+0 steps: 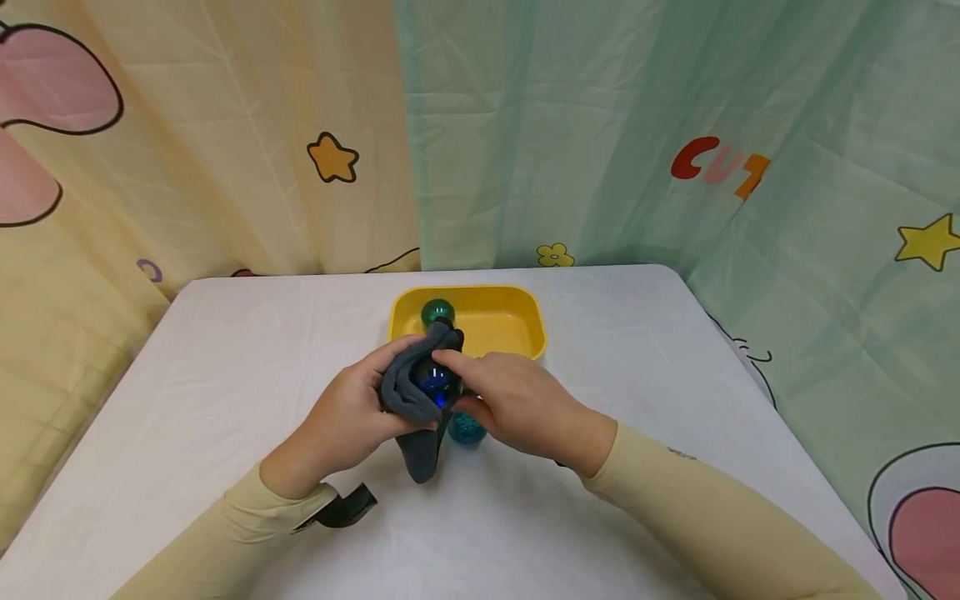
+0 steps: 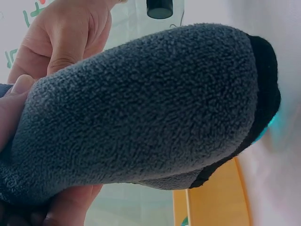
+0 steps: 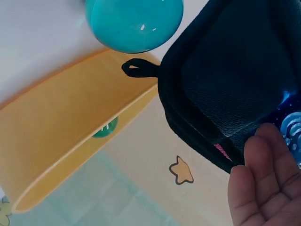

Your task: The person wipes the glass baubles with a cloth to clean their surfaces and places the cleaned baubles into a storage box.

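Our left fingers (image 1: pixel 392 348) grip grey cloth (image 1: pixel 401 383), right fingers (image 1: pixel 459 362) pinch blue ball (image 1: pixel 435 380); yellow tray (image 1: pixel 495 325) near, bench (image 1: pixel 202 375) edges well apart.

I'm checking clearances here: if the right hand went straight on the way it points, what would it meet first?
Probably the dark blue ball cradled in the grey cloth: the right hand has its fingertips right beside it, though depth leaves it unclear whether they touch it.
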Available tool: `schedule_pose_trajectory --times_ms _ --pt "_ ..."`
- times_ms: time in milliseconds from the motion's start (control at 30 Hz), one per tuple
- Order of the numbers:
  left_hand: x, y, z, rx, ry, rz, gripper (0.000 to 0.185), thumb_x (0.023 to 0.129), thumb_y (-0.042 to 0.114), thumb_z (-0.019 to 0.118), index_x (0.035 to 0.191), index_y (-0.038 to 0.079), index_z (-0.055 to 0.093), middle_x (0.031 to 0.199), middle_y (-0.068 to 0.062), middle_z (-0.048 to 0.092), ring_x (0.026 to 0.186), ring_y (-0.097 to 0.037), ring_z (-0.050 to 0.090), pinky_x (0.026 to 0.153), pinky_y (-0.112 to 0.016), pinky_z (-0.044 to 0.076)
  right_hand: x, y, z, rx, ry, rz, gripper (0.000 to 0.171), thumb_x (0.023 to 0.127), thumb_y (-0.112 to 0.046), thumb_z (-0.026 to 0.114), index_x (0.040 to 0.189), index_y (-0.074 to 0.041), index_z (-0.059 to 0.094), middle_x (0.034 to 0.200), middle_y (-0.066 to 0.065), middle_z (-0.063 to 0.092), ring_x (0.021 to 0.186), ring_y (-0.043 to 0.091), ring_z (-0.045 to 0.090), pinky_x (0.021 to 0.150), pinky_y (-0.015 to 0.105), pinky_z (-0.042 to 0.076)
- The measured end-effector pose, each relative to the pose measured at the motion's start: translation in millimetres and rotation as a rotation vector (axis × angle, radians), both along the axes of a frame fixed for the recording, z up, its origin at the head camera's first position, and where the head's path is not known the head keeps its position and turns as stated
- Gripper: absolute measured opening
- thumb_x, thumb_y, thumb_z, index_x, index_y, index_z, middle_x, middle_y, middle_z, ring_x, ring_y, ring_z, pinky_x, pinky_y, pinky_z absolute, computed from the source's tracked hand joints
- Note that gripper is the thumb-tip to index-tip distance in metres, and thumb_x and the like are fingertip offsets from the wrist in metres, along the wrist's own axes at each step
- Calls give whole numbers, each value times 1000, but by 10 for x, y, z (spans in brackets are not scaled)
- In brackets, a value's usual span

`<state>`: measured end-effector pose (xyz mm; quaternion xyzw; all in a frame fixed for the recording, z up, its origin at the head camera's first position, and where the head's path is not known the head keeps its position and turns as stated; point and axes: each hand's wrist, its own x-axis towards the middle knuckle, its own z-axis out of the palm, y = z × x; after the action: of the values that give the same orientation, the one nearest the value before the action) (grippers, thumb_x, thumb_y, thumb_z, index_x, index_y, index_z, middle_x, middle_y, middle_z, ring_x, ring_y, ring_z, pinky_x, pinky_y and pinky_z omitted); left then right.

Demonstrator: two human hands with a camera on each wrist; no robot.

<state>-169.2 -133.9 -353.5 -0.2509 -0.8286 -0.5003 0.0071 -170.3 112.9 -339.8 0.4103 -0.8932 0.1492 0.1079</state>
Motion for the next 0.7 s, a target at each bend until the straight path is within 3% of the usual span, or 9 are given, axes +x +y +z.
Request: schedule_pose_trajectory --times_ms 200,333,500,633,700 --pt "-4 19 -9 -4 26 -20 83 79 15 94 152 17 54 143 -8 68 131 -28 66 106 -55 55 25 -38 3 -117 -295 -76 64 101 -33 72 149 -2 43 101 2 78 86 12 71 78 24 59" --pt "-11 34 -6 -8 26 -18 83 79 14 94 151 16 54 142 -8 68 129 -26 67 104 -48 58 32 -46 -7 -163 -367 -110 61 102 -34 70 148 -2 45 103 2 78 89 12 72 80 26 61" --pt "-23 16 9 -1 13 10 83 79 15 94 151 14 53 143 -9 67 124 -27 70 101 -47 60 16 -24 10 -164 -340 -39 76 101 -27 72 162 -7 31 123 4 75 103 13 74 92 30 62" --pt "-19 4 24 6 -22 23 82 81 17 93 152 14 52 146 -12 64 124 -31 70 101 -51 59 -1 1 23 -70 -198 19 78 100 -19 74 164 -14 32 125 5 74 105 17 73 96 32 61" --pt "-14 8 25 9 -35 21 82 81 17 93 153 14 52 147 -13 63 124 -32 70 101 -52 60 -10 14 13 -33 -89 29 74 99 -18 75 162 -14 37 116 4 76 100 18 73 94 33 61"
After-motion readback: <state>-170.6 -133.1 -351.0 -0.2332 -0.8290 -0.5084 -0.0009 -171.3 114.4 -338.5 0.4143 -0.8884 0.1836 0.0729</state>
